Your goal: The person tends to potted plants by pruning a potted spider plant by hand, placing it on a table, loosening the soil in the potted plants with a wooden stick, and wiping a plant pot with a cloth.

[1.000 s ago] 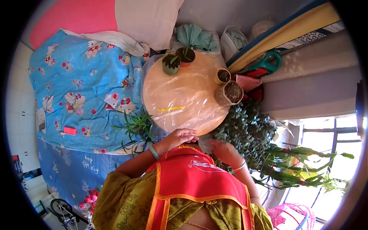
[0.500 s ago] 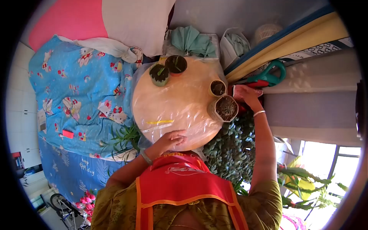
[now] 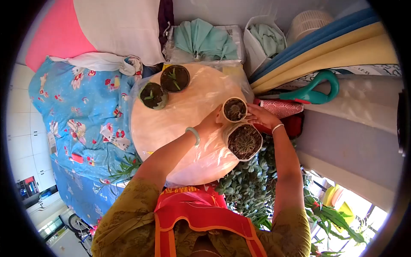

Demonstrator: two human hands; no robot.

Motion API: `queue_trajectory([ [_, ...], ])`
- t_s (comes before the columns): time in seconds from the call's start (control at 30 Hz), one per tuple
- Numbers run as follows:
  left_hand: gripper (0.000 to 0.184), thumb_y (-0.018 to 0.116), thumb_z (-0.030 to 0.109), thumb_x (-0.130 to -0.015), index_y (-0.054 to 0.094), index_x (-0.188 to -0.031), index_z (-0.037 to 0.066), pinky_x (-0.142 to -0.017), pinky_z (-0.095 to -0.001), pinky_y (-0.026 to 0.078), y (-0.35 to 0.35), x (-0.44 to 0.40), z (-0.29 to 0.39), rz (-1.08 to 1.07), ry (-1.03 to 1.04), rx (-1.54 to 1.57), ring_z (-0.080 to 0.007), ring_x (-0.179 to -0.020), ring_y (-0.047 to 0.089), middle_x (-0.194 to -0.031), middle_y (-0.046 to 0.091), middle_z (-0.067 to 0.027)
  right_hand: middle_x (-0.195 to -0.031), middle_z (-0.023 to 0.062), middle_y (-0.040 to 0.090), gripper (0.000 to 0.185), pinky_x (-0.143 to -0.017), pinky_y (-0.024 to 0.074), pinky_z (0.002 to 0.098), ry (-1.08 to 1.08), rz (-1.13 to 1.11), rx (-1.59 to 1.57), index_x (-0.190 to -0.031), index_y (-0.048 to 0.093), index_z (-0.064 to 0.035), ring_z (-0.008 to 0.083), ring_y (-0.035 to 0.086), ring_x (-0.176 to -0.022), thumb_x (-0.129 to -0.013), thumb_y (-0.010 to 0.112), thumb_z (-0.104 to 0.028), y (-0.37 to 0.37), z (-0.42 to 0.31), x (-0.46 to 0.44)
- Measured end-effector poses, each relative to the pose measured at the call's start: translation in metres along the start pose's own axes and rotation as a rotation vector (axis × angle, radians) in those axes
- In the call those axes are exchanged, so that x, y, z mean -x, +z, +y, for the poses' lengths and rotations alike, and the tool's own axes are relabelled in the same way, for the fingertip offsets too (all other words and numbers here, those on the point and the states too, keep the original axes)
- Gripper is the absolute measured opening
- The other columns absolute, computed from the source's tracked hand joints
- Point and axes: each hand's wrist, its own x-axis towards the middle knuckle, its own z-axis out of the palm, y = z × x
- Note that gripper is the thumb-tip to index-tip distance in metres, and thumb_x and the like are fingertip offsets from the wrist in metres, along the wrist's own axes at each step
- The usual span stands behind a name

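A small round flowerpot (image 3: 225, 112) with dark soil stands near the right edge of the round table. My left hand (image 3: 210, 122) is at its left side, fingers curled against the wall and partly hidden. From the right, my right hand (image 3: 262, 116) has its fingers on the pot's rim and side. Just below, a larger pale, many-sided pot holds a spiky cactus-like plant (image 3: 244, 142). Two more pots, a dark round one with a green seedling (image 3: 173, 81) and a greenish one with a small sprout (image 3: 150, 97), stand at the table's upper left.
Clear plastic covers the round wooden table (image 3: 188, 167). On the right, a green-handled tool (image 3: 319, 92) lies by a red-and-white patterned cloth (image 3: 280, 108). A leafy plant (image 3: 246, 182) grows below the table's right edge. A bed with a blue cover (image 3: 98, 103) is at left.
My right hand has left the patterned cloth and come to the small pot. My left hand has moved up and right from the table's near edge to that pot. The view has shifted.
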Motion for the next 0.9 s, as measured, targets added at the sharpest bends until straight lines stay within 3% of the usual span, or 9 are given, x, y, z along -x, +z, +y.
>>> queue_trajectory([
  [0.2, 0.075, 0.079, 0.011, -0.064, 0.038, -0.126, 0.002, -0.097, -0.0332, 0.039, 0.012, -0.035, 0.005, 0.138, 0.303, 0.029, -0.0237, -0.112, 0.05, -0.123, 0.049, -0.0145, -0.129, 0.0098, 0.047, 0.061, -0.09, 0.0465, 0.0334, -0.053, -0.06, -0.06, -0.14, 0.027, -0.0081, 0.0199, 0.053, -0.11, -0.092, 0.05, -0.037, -0.01, 0.027, -0.026],
  [0.33, 0.075, 0.082, 0.014, -0.062, 0.04, -0.124, 0.002, -0.096, -0.0327, 0.041, 0.019, -0.038, -0.001, 0.182, 0.18, 0.044, -0.0235, -0.111, 0.051, -0.121, 0.05, -0.0136, -0.128, 0.0098, 0.048, 0.057, -0.088, 0.0476, 0.0312, -0.086, -0.042, -0.012, -0.138, 0.03, -0.0039, 0.0161, 0.054, -0.106, -0.093, 0.05, -0.034, -0.01, 0.026, -0.027],
  [0.43, 0.076, 0.083, 0.015, -0.061, 0.04, -0.124, 0.003, -0.094, -0.0328, 0.042, 0.029, -0.065, -0.055, 0.16, 0.2, 0.434, -0.023, -0.109, 0.052, -0.118, 0.053, -0.0127, -0.12, 0.0054, 0.052, 0.049, -0.087, 0.0466, 0.0305, -0.132, 0.017, -0.006, -0.133, 0.038, -0.0037, 0.0152, 0.055, -0.102, -0.093, 0.05, -0.03, -0.004, 0.017, -0.024],
  [0.47, 0.084, 0.083, 0.016, -0.061, 0.035, -0.128, 0.004, -0.095, -0.0347, 0.042, 0.027, -0.074, -0.07, 0.087, 0.168, 0.532, -0.0209, -0.113, 0.049, -0.124, 0.047, -0.0111, -0.12, 0.0054, 0.052, 0.049, -0.087, 0.0466, 0.0305, -0.136, 0.016, -0.004, -0.133, 0.038, -0.0037, 0.0152, 0.055, -0.102, -0.093, 0.05, -0.03, -0.006, 0.016, -0.028],
  [0.53, 0.092, 0.084, 0.016, -0.06, 0.029, -0.133, 0.006, -0.096, -0.0367, 0.043, 0.015, -0.067, -0.05, 0.021, 0.139, 0.622, -0.0187, -0.117, 0.046, -0.13, 0.041, -0.0094, -0.119, 0.0059, 0.052, 0.049, -0.085, 0.0485, 0.0305, -0.149, 0.028, -0.016, -0.131, 0.04, -0.0021, 0.0163, 0.057, -0.099, -0.093, 0.05, -0.032, -0.007, 0.011, -0.036],
  [0.6, 0.091, 0.084, 0.017, -0.061, 0.029, -0.133, 0.005, -0.094, -0.0378, 0.045, -0.007, -0.032, 0.033, 0.176, 0.318, 0.005, -0.0184, -0.116, 0.047, -0.131, 0.04, -0.0092, -0.117, 0.0067, 0.054, 0.048, -0.082, 0.0499, 0.0306, -0.174, 0.051, 0.001, -0.129, 0.042, -0.0012, 0.0171, 0.059, -0.096, -0.093, 0.05, -0.032, -0.002, -0.007, -0.034],
  [0.7, 0.09, 0.083, 0.016, -0.058, 0.032, -0.132, 0.004, -0.096, -0.0356, 0.041, -0.024, -0.025, 0.033, 0.193, 0.175, 0.122, -0.0247, -0.116, 0.042, -0.123, 0.036, -0.0115, -0.111, 0.0079, 0.057, 0.047, -0.079, 0.0519, 0.0309, -0.236, 0.03, 0.002, -0.125, 0.045, 0.0005, 0.0189, 0.062, -0.09, -0.093, 0.049, -0.033, 0.016, -0.043, -0.017],
  [0.77, 0.092, 0.083, 0.016, -0.059, 0.03, -0.133, 0.005, -0.096, -0.0367, 0.041, -0.036, 0.0, 0.051, 0.241, 0.18, 0.116, -0.025, -0.118, 0.04, -0.123, 0.033, -0.0112, -0.101, 0.0082, 0.06, 0.041, -0.075, 0.0534, 0.0308, -0.314, 0.016, 0.007, -0.119, 0.048, 0.0012, 0.02, 0.065, -0.084, -0.093, 0.047, -0.031, 0.034, -0.065, -0.002],
  [0.9, 0.095, 0.084, 0.019, -0.06, 0.028, -0.135, 0.005, -0.096, -0.0381, 0.041, -0.051, 0.062, 0.103, 0.332, 0.203, 0.215, -0.0241, -0.116, 0.041, -0.125, 0.03, -0.0098, -0.1, 0.0102, 0.06, 0.039, -0.067, 0.0547, 0.0293, -0.35, -0.023, 0.051, -0.115, 0.049, 0.0018, 0.0218, 0.066, -0.08, -0.093, 0.045, -0.03, 0.087, -0.109, 0.043],
])
